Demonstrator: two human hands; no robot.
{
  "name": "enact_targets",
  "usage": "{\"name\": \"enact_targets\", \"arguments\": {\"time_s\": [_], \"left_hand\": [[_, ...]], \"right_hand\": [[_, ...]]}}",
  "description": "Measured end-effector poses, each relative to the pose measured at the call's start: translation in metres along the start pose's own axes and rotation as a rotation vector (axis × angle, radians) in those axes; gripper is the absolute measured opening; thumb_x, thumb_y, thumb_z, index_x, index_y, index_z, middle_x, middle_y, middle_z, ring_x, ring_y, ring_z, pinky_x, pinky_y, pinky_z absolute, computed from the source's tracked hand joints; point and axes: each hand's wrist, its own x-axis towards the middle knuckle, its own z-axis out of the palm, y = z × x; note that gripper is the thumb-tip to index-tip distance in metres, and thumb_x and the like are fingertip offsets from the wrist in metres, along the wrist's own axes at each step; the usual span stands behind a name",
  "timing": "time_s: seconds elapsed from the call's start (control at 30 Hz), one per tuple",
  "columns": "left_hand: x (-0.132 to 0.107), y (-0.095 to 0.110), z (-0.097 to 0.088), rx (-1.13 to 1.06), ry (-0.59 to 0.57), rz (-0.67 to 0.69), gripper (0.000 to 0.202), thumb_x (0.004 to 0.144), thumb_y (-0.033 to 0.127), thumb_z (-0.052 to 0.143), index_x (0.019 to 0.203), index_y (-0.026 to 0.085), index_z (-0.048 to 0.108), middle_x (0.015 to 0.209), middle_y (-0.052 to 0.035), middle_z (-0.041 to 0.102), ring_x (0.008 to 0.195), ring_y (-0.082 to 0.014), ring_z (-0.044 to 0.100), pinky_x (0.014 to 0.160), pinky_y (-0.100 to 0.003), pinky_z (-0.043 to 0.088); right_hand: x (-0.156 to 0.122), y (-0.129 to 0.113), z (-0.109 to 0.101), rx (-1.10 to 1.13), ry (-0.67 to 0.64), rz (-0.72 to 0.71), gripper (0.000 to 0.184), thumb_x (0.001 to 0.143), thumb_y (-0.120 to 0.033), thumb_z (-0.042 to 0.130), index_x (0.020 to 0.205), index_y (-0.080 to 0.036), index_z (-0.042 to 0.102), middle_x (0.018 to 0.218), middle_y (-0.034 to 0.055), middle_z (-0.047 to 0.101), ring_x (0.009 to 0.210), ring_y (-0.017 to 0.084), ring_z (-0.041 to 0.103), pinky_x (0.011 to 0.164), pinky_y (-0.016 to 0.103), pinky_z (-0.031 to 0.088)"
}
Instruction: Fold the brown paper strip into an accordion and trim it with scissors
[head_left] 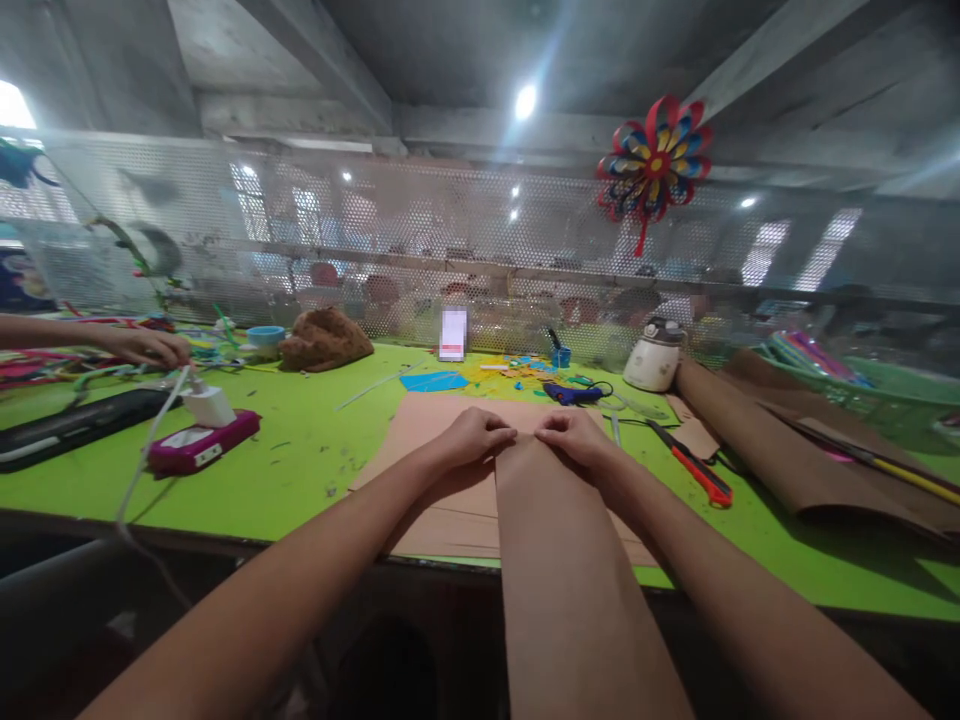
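Note:
A long strip of brown kraft paper (562, 560) runs from the table down over its front edge toward me. My left hand (474, 438) is closed, thumb and fingers pinching the strip's far left corner. Opposite it, my right hand (576, 438) pinches the far right corner the same way. Beneath the strip lies a stack of brown paper sheets (442, 520), partly covered by my forearms. The strip's near end goes out of view at the bottom.
An orange utility knife (701, 475) and a blue glue gun (574, 393) lie to the right, near rolled brown paper (795, 450). A phone (453, 335) stands behind blue paper (433, 381). At left, a co-worker's hand (154, 347) is by a purple power strip (202, 445).

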Motion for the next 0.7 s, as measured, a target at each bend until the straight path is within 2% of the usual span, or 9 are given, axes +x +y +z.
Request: {"name": "enact_targets", "arguments": {"time_s": [0.1, 0.23, 0.4, 0.53, 0.7], "left_hand": [[0.007, -0.002, -0.002, 0.286, 0.042, 0.086, 0.024, 0.074, 0.032, 0.058, 0.080, 0.012, 0.070, 0.075, -0.0063, 0.066, 0.068, -0.0162, 0.055, 0.062, -0.025, 0.038], [0.006, -0.001, -0.003, 0.490, 0.072, 0.126, 0.021, 0.073, 0.025, 0.056, 0.081, 0.012, 0.070, 0.079, -0.0079, 0.068, 0.071, -0.0177, 0.057, 0.063, -0.026, 0.039], [0.002, 0.000, -0.004, 0.535, 0.041, 0.134, 0.018, 0.073, 0.022, 0.057, 0.079, 0.012, 0.070, 0.075, -0.0068, 0.067, 0.069, -0.0163, 0.057, 0.061, -0.024, 0.039], [0.001, 0.000, -0.006, 0.556, -0.005, 0.116, 0.019, 0.073, 0.022, 0.057, 0.082, 0.013, 0.071, 0.075, -0.0060, 0.067, 0.067, -0.0155, 0.056, 0.060, -0.023, 0.038], [0.007, -0.001, -0.002, 0.617, -0.055, 0.173, 0.023, 0.076, 0.025, 0.056, 0.091, 0.017, 0.072, 0.080, -0.0060, 0.066, 0.069, -0.0160, 0.055, 0.061, -0.024, 0.036]], "right_hand": [[0.000, 0.003, 0.005, -0.048, 0.019, -0.025, 0.019, 0.064, -0.033, 0.060, 0.059, -0.014, 0.058, 0.060, 0.0004, 0.057, 0.060, 0.013, 0.048, 0.058, 0.025, 0.037], [-0.005, 0.003, 0.009, -0.086, -0.010, -0.048, 0.016, 0.066, -0.029, 0.060, 0.065, -0.013, 0.062, 0.065, 0.0026, 0.060, 0.065, 0.015, 0.051, 0.061, 0.026, 0.039], [-0.012, 0.002, 0.008, -0.087, -0.081, -0.040, 0.020, 0.069, -0.030, 0.061, 0.071, -0.012, 0.067, 0.063, 0.0037, 0.061, 0.060, 0.015, 0.052, 0.056, 0.026, 0.039], [-0.014, -0.002, 0.001, -0.151, -0.181, -0.060, 0.020, 0.069, -0.030, 0.062, 0.072, -0.011, 0.069, 0.070, 0.0061, 0.064, 0.066, 0.017, 0.055, 0.061, 0.028, 0.041], [-0.014, -0.005, 0.002, -0.187, -0.206, -0.083, 0.023, 0.072, -0.034, 0.062, 0.072, -0.012, 0.069, 0.071, 0.0062, 0.064, 0.067, 0.017, 0.055, 0.061, 0.028, 0.041]]}}
